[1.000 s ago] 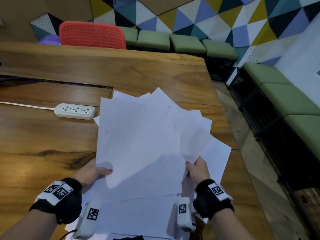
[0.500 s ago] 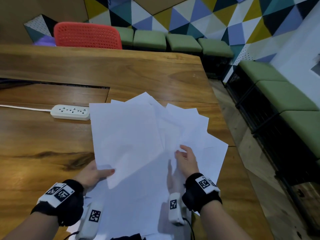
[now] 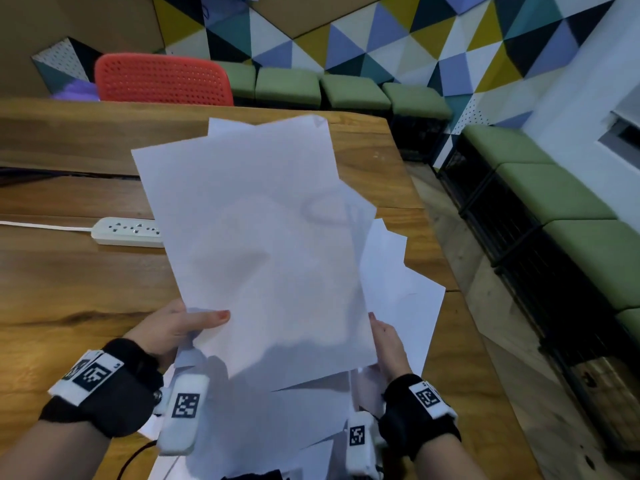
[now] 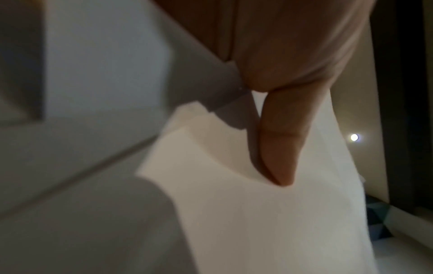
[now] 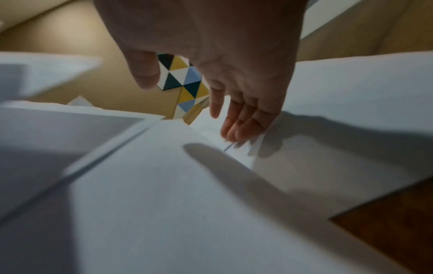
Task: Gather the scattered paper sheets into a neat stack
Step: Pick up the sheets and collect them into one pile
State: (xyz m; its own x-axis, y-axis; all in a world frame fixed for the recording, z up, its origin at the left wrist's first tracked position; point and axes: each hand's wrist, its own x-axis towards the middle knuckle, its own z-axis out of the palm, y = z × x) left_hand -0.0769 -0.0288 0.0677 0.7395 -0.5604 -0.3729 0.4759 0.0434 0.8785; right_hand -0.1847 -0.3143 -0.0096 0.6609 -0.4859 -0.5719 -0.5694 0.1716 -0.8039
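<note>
White paper sheets [image 3: 263, 237] are pinched by the left hand [image 3: 169, 329]; straight right-hand fingers [image 5: 243, 122] are laid alongside.

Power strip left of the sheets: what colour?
White, with a white cord; the power strip shows best in the head view, partly hidden behind the paper sheets.

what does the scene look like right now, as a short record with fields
task state: sheets not yet squared, corners fan out at different angles
paper sheets: white, overlapping, the top ones lifted off the table
left hand: pinches the lower left edge of the sheets, thumb on top
right hand: at the lower right edge, fingers straight against the paper
table: wooden, more sheets lying near the front edge
power strip: white, on the table left of the sheets
chair: red, behind the table
</note>
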